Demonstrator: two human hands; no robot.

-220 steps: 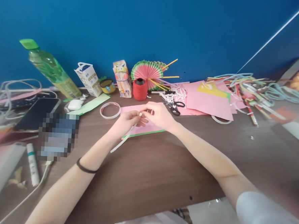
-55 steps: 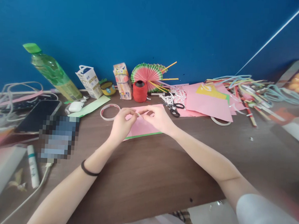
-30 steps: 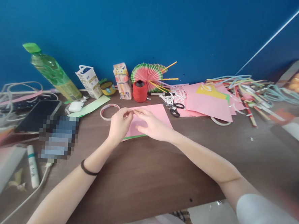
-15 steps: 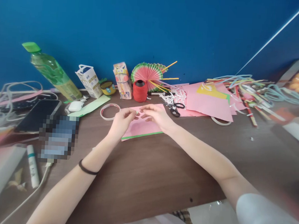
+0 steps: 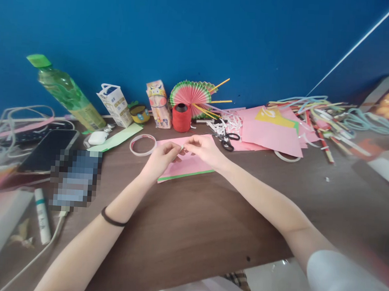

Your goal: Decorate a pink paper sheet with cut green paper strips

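Observation:
Pink paper [image 5: 193,165] with a green strip along its front edge lies on the table under both hands. Above its left part my left hand [image 5: 163,157] is closed in a pinch on something small and whitish. My right hand [image 5: 203,149] comes in from the right with thumb and fingers pinched at the same spot, its fingertips almost touching the left ones; what it grips is too small to make out. A tape roll [image 5: 143,145] lies just left of the paper. Behind the hands stands a red thread spool [image 5: 181,118].
Black scissors [image 5: 228,143] lie right of the paper by white shreds. Farther right are stacked pink sheets [image 5: 270,135] and a pile of strips. A green bottle [image 5: 69,94], cartons, a pleated fan [image 5: 191,95] and phones line the back and left.
My right hand's fingers have closed from a looser spread into a pinch and come against my left fingertips. My left hand has moved slightly right.

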